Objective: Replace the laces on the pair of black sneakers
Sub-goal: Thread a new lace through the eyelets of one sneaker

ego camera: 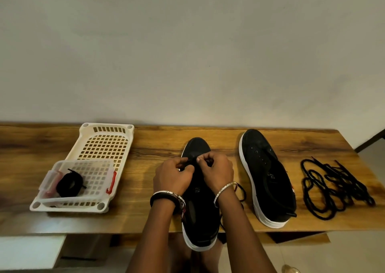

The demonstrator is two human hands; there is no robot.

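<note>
Both bare forearms reach up from the lower edge and lean slightly toward each other. The left hand [173,176] and right hand [219,171] sit close together, backs up, fingertips nearly meeting. The fingers of both are curled inward, thumb against forefinger, pinching a lace [191,162] in the narrow gap between the hands. The left wrist bends a little toward the right hand, and the right wrist bends back toward the left. Below the left hand sit bangles [166,196]. Below the right hand sits a thin bangle [225,189].
</note>
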